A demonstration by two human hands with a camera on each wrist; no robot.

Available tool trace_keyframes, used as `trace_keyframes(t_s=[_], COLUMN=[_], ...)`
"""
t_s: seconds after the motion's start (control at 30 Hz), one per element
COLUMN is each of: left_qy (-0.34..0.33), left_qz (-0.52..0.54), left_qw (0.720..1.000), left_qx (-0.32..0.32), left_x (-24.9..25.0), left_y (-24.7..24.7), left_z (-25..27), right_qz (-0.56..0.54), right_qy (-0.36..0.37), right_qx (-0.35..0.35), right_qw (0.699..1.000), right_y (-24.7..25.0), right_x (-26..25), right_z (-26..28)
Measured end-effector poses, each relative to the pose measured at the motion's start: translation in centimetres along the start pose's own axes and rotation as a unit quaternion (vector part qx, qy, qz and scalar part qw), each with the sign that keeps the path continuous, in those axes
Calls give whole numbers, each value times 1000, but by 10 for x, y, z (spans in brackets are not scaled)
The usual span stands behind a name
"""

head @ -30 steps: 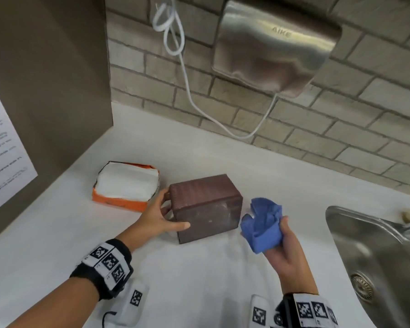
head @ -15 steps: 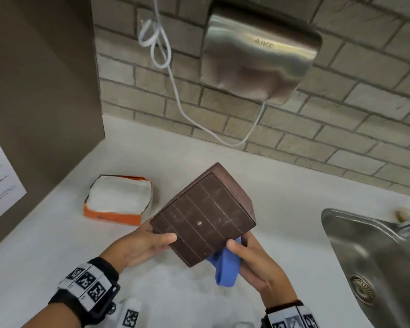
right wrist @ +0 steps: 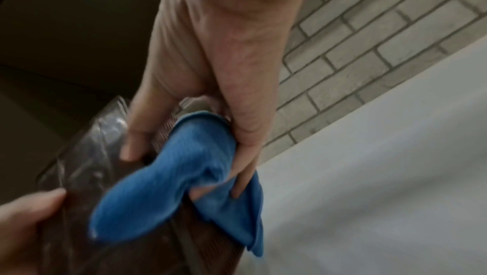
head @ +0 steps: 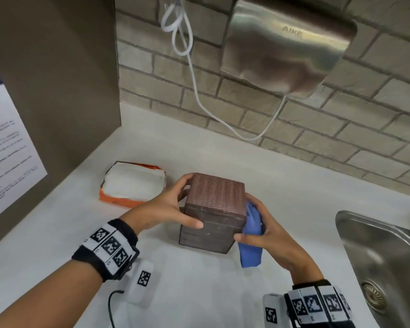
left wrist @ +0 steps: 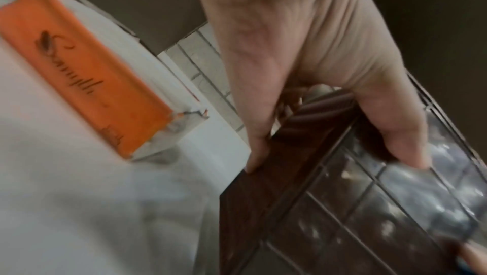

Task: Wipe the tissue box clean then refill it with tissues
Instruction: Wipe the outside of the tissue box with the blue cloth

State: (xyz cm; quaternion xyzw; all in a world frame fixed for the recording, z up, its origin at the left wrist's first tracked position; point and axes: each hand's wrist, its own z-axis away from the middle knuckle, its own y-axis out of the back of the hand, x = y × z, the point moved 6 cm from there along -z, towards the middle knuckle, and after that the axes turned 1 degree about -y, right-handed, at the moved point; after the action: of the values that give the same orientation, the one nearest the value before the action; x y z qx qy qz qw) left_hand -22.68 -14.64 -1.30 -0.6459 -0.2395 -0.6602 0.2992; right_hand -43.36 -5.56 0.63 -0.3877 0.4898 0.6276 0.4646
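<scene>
Now both hands (head: 162, 209) clasp the ribbed brown box (head: 214, 210), blue cloth (head: 251, 242) alongside.

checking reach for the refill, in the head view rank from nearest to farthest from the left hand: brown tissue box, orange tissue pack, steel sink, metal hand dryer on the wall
1. Brown tissue box: gripped by the left hand.
2. Orange pack of white tissues: on the counter, just behind the hand.
3. Steel sink: far right.
4. Metal hand dryer: high on the brick wall.

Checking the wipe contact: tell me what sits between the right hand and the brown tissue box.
The blue cloth is pressed between the right hand and the tissue box; the right wrist view shows it best.
</scene>
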Motion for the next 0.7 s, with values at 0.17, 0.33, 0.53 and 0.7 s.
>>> trace_keyframes(t_s=[0.17,0.33,0.53,0.7], left_qy=[-13,-4,-52,-16], left_qz=[5,-41,-98,-67], left_qw=[997,993,987,991], left_qx=[81,113,120,118], left_x=[-18,-31,-18,-32], left_y=[10,7,2,4], left_z=[-6,-14,-10,-20], right_qz=[-27,228,481,291], right_qy=[72,178,190,71], right_qx=[225,250,126,159], right_qw=[971,924,847,941], right_y=[32,-21,-104,-24], right_x=[-27,-85,-67,-43], right_z=[11,0,-39,-42])
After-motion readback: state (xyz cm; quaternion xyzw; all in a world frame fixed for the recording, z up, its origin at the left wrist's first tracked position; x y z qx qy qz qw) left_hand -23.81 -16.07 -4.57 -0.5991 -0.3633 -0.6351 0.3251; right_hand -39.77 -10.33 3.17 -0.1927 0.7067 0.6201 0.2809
